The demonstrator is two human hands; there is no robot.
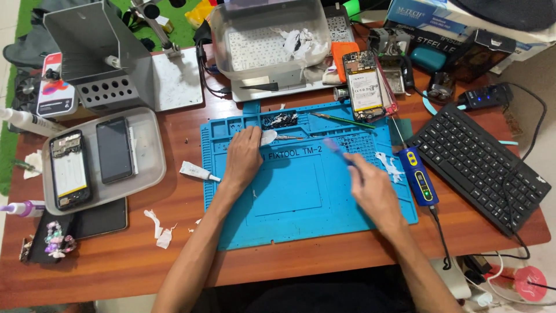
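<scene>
My left hand (242, 157) rests on the upper part of a blue silicone repair mat (289, 197), fingers pressed on a small white scrap (269, 137) beside thin metal tweezers (288, 138). My right hand (370, 188) hovers over the mat's right side and grips a slim blue-purple tool (336, 148), blurred by motion, with its tip pointing up-left toward the left hand. A compartment of black and white debris (279, 120) lies just above the left fingers.
An opened phone (365, 84) lies beyond the mat's top right. A blue and yellow electric tool (421, 177) and a black keyboard (478, 165) sit to the right. At left, a grey tray (152, 168) holds two phones. A white glue tube (197, 171) lies beside the mat.
</scene>
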